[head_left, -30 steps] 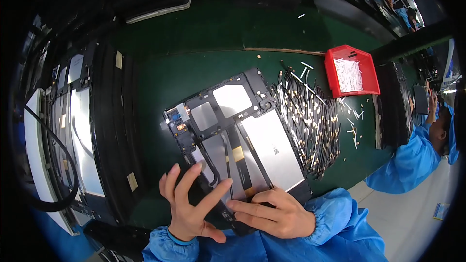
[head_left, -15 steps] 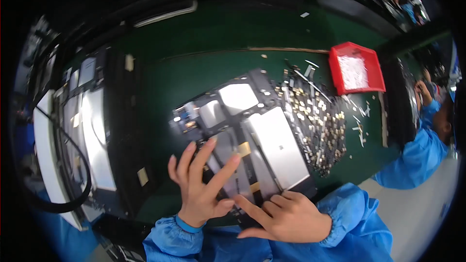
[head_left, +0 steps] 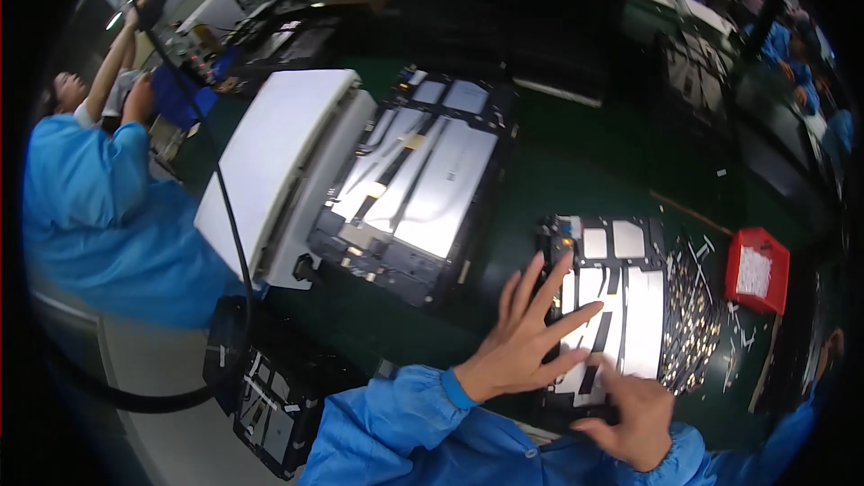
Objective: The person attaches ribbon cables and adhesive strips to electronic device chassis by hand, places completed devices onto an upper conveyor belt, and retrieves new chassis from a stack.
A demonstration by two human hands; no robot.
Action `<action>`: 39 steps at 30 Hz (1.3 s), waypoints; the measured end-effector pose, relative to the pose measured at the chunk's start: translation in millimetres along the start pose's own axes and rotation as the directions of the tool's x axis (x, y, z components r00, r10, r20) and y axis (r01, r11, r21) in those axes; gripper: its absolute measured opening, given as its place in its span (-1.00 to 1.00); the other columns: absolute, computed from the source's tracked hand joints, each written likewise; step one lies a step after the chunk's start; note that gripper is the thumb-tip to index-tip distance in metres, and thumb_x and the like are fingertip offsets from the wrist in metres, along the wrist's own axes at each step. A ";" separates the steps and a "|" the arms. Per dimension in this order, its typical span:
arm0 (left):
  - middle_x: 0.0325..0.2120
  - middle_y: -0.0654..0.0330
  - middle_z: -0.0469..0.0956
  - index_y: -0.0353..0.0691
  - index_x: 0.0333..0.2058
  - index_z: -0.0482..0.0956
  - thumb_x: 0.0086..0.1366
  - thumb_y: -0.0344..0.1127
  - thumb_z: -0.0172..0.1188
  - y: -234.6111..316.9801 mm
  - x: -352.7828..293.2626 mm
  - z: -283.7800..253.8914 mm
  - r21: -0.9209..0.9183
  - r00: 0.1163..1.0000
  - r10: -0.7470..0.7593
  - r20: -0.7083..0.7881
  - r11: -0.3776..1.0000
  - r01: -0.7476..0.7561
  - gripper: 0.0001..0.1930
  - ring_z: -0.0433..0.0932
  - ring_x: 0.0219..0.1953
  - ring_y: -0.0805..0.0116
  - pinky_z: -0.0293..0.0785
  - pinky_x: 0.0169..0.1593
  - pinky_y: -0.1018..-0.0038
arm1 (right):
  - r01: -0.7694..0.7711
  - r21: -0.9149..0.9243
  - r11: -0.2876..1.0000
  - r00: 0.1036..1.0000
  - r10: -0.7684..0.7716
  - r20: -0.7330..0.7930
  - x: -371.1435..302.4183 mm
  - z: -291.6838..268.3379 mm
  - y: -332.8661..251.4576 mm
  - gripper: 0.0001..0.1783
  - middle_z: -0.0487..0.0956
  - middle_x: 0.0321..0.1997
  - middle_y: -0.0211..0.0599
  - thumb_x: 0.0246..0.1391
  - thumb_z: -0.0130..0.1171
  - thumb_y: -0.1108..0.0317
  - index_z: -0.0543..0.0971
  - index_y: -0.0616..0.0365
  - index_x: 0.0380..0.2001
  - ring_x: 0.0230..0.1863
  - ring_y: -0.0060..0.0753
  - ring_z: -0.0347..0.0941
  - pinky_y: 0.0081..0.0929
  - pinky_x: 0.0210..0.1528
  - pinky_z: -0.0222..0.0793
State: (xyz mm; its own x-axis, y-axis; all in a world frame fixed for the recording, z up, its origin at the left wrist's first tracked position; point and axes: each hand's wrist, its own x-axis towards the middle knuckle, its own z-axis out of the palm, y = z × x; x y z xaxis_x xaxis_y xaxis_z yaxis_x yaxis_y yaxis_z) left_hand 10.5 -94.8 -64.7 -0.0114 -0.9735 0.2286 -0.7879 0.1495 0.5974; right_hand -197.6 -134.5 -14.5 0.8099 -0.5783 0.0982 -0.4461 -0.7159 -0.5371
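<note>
An opened flat electronic device [head_left: 644,310], black-framed with silver panels like battery cells, lies on the green table in front of me. My left hand [head_left: 526,342] rests across its left side, fingers spread, holding nothing. At the near end of the panels, my right hand [head_left: 641,414] touches the device with its index finger beside a dark strip [head_left: 600,333]. Its thumb sticks out and the other fingers look curled; slight blur softens them. Nothing shows in its grasp.
Small flex-cable-like parts [head_left: 688,333] lie heaped right of the device, near a red bin [head_left: 760,304] of white pieces. Left stand a stack of similar devices [head_left: 459,171] and a white panel [head_left: 279,144], crossed by a black cable [head_left: 225,207]. A person [head_left: 108,198] in blue works far left.
My view has swung left, bringing the stack, white panel and person into fuller sight. Both hands stay on the same device; the right index finger is more bent.
</note>
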 end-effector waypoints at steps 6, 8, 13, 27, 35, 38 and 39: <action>0.28 -0.19 -0.22 -0.37 0.27 -0.14 0.31 -0.25 -0.09 15.1 -6.0 28.0 -0.715 0.926 -0.308 -0.216 0.696 0.065 -0.35 -0.24 0.32 -0.15 -0.27 0.31 0.16 | -0.579 0.197 0.791 0.770 0.610 -0.185 -13.4 -14.3 33.5 -0.43 0.36 -0.07 -0.06 0.06 0.08 0.25 0.31 0.29 0.12 -0.12 -0.23 0.35 -0.44 -0.16 0.33; 0.29 -0.17 -0.24 -0.39 0.27 -0.22 0.35 -0.29 -0.18 16.5 -2.8 35.6 -0.800 0.900 -0.397 -0.178 0.591 0.103 -0.37 -0.27 0.33 -0.12 -0.32 0.32 0.20 | -0.504 0.198 0.840 0.803 0.541 -0.250 -26.7 13.1 55.1 -0.42 0.34 0.01 -0.06 0.02 0.12 0.31 0.31 0.28 0.12 -0.01 -0.21 0.32 -0.43 -0.06 0.31; 0.30 -0.11 -0.28 -0.39 0.27 -0.29 0.39 -0.11 -0.32 13.2 -8.3 41.0 -0.684 0.898 -0.364 -0.247 0.722 0.105 -0.35 -0.33 0.35 -0.07 -0.39 0.33 0.19 | -0.412 0.475 0.778 0.765 0.578 -0.283 -26.0 23.4 61.1 -0.41 0.27 0.18 -0.04 -0.02 0.16 0.51 0.30 0.33 0.13 0.14 -0.20 0.28 -0.40 0.10 0.28; 0.13 -0.09 0.19 -0.46 0.14 0.09 0.35 0.07 -0.38 -35.2 56.2 23.6 -0.462 0.701 -0.212 -0.681 0.867 -0.186 -0.35 0.17 0.19 0.09 -0.05 0.27 0.28 | -0.259 0.732 0.630 0.688 0.653 -0.318 22.4 -110.9 83.3 -0.26 0.43 0.11 -0.17 -0.09 0.16 0.06 0.34 0.23 0.15 0.09 -0.36 0.35 -0.56 0.19 0.14; 0.12 -0.04 0.21 -0.34 0.08 0.20 0.38 -0.17 -0.32 -33.3 63.3 27.7 -0.420 0.766 -0.200 -0.611 0.902 -0.100 -0.57 0.22 0.16 0.18 0.05 0.23 0.34 | -0.045 0.799 0.599 0.497 0.708 -0.502 132.8 -206.7 194.3 -0.42 0.52 -0.19 -0.31 -0.01 0.23 0.19 0.40 0.23 0.06 -0.32 -0.54 0.51 -0.63 -0.26 0.46; 0.11 -0.04 0.20 -0.35 0.07 0.21 0.37 -0.17 -0.28 -39.1 58.4 24.0 -0.429 0.778 -0.217 -0.590 0.900 -0.074 -0.58 0.21 0.15 0.17 0.04 0.22 0.34 | -0.014 0.866 0.499 0.573 0.714 -0.402 189.2 -193.0 229.9 -0.69 0.54 -0.37 -0.31 -0.06 0.25 0.31 0.47 0.20 -0.24 -0.46 -0.44 0.51 -0.55 -0.40 0.49; 0.10 -0.03 0.20 -0.35 0.06 0.21 0.36 -0.17 -0.27 -37.6 60.0 23.0 -0.440 0.795 -0.223 -0.564 0.896 -0.061 -0.58 0.21 0.14 0.17 0.04 0.22 0.34 | 0.042 0.884 0.465 0.595 0.699 -0.396 201.4 -194.5 257.1 -0.68 0.54 -0.37 -0.34 -0.08 0.27 0.33 0.50 0.20 -0.23 -0.45 -0.43 0.50 -0.52 -0.40 0.49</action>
State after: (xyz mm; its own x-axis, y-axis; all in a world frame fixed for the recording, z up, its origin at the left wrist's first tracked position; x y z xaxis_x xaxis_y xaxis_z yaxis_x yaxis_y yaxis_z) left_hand 25.3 -162.8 -91.2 0.5140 -0.7094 0.4823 -0.4348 0.2692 0.8594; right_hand -223.3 -511.2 30.1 0.0195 -0.9997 0.0144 0.1638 -0.0110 -0.9864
